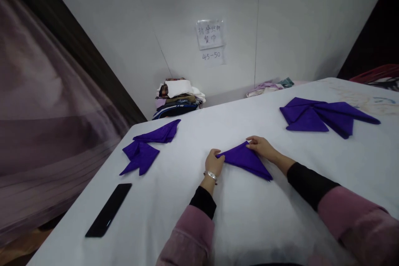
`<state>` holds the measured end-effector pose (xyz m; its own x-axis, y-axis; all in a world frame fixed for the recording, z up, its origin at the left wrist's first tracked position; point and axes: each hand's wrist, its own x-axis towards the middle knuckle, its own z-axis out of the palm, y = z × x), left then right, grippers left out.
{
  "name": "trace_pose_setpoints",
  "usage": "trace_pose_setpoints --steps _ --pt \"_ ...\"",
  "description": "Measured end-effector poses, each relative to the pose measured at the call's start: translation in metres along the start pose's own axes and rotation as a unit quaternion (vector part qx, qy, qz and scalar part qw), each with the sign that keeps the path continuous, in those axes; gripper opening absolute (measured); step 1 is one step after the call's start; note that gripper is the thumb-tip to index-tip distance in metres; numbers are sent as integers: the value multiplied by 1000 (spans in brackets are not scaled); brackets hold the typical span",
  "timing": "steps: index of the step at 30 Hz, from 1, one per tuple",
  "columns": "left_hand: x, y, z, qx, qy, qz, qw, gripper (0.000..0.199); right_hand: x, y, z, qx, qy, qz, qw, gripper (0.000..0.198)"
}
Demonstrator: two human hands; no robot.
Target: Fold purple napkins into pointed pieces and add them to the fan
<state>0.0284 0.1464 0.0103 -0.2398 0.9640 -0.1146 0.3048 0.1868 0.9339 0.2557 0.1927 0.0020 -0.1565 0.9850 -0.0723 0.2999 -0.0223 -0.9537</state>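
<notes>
A purple cloth napkin, folded into a triangle, lies on the white-covered table between my hands. My left hand, with a silver bracelet at the wrist, pinches its left corner. At the upper corner my right hand holds the edge between thumb and fingers. The napkin's lower right corner lies free, its layers slightly apart. To the left rests a folded purple napkin with several points. Another folded purple napkin spreads out at the far right.
A black phone-like slab lies near the table's left edge. Behind the white table are a stack of folded clothes and a lower pile of cloth. Paper signs hang on the wall. A sheer curtain hangs at left.
</notes>
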Motion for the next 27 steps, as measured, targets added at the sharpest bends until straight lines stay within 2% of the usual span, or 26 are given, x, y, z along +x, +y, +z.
trace_pose_setpoints --steps 3,5,8,11,13,15,19,27 --pt "-1 -3 -5 172 13 56 983 14 3 -4 5 -80 29 -50 995 33" --pt "-3 -4 -6 230 13 67 971 13 -6 -7 4 -115 48 -70 990 30" --pt "-5 -3 -8 268 4 61 962 11 -37 -6 -3 -108 59 -80 989 32" --pt "-9 -2 -9 278 -7 47 960 12 -78 4 -13 -97 49 -58 992 37" --pt "-13 -2 -10 278 -18 49 959 12 -101 13 -19 -118 46 -55 990 39" --pt "-17 -1 -10 279 -26 52 959 12 -114 20 -23 -161 48 -81 983 42" --pt "-25 -3 -10 279 -28 53 959 11 -116 24 -22 -248 40 -148 957 45" --pt "-32 -6 -11 268 -18 69 961 9 -96 15 -11 -335 58 -128 932 29"
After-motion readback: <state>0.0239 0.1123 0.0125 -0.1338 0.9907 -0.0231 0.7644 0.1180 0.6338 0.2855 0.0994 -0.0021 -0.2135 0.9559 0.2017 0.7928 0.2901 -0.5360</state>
